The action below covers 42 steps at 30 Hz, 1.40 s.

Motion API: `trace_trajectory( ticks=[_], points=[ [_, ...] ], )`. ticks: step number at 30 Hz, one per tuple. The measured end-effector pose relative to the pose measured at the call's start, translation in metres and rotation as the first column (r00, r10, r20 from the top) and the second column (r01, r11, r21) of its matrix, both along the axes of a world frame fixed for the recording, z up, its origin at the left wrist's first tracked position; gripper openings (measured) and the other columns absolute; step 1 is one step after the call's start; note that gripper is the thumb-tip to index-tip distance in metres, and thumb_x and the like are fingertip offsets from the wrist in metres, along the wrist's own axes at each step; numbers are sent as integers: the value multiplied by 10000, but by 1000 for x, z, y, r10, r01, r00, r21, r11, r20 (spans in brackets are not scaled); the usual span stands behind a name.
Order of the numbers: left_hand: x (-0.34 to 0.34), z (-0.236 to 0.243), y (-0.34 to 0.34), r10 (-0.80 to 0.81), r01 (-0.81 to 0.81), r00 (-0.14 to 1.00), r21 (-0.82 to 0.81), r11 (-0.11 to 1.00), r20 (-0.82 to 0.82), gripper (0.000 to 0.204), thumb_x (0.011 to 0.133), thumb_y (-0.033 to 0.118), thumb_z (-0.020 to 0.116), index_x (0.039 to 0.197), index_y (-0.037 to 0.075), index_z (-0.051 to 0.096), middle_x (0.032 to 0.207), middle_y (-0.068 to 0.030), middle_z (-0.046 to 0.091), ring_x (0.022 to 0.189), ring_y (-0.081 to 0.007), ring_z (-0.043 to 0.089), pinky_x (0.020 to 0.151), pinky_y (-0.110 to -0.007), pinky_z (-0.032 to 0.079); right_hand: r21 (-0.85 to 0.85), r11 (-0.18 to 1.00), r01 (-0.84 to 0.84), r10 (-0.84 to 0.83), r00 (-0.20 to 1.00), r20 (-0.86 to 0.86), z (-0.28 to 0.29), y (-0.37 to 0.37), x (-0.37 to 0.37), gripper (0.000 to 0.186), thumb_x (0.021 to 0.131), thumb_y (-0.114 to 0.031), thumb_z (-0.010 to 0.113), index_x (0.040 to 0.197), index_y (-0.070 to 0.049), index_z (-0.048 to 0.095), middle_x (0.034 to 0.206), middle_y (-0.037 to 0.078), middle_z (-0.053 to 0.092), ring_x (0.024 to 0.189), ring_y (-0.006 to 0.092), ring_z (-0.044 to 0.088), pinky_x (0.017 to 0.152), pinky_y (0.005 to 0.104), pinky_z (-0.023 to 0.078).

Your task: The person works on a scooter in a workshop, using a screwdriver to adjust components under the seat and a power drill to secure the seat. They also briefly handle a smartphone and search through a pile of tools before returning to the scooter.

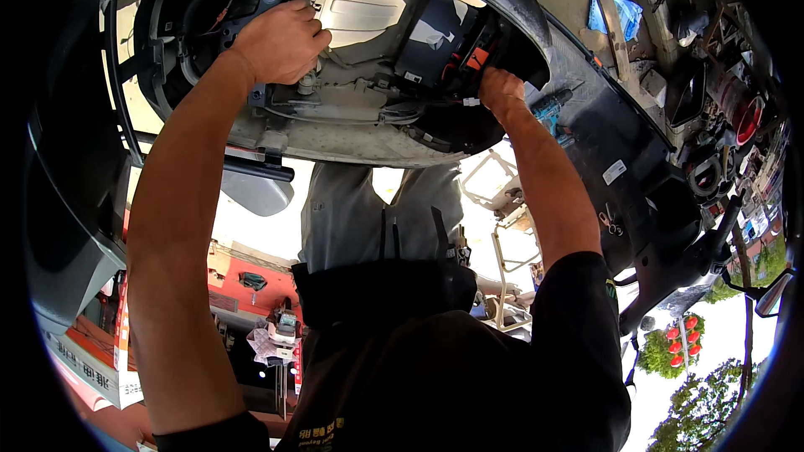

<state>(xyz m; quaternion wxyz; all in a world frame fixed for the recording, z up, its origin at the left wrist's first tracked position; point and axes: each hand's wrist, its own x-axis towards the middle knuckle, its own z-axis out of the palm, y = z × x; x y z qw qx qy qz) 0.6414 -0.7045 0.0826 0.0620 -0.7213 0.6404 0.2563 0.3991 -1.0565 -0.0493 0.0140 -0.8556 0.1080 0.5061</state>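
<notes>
Label (614,172) white on panel (599,130); right fingers (492,88) near orange part (476,59)

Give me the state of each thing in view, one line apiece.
Vehicle cavity: uncovered, inner parts exposed
Left hand: curled, over the cavity
Right hand: curled, at the cavity's right side; grip unclear
Drill: out of both hands
Scissors: lying loose
Blue sheet: crumpled
</notes>
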Motion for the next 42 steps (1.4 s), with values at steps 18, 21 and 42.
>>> trace_trajectory(
  ticks=[18, 21, 42],
  points=[
    [1, -6, -1, 16, -19, 999, -71, 997, -49, 214, 802, 237, 737, 903, 76, 639, 873, -65, 660, 924, -251, 629, 930, -375, 476, 669, 300, 680, -897, 439, -43, 24, 184, -13, 545, 893, -233, 649, 1417, -98, 585, 1129, 228, 738, 1052, 411, 714, 927, 458, 548],
    [0, -3, -2, 12, -16, 999, -86, 996, -46, 212, 801, 236, 737, 895, 75, 635, 868, -68, 656, 915, -252, 626, 919, -379, 479, 584, 158, 796, -963, 255, -87, 7, 212, -12, 523, 924, -249, 650, 1430, -139, 576, 1073, 206, 756, 1045, 409, 723, 918, 473, 553],
    [6, 2, -2, 19, -40, 988, -136, 990, -154, 224, 830, 258, 723, 931, 71, 652, 901, -83, 677, 939, -262, 648, 943, -392, 481, 546, 523, 654, -828, 541, 145, 33, 233, -3, 255, 966, -284, 626, 1190, -190, 703, 1177, 171, 667, 972, 438, 706, 874, 529, 572]
  ],
)
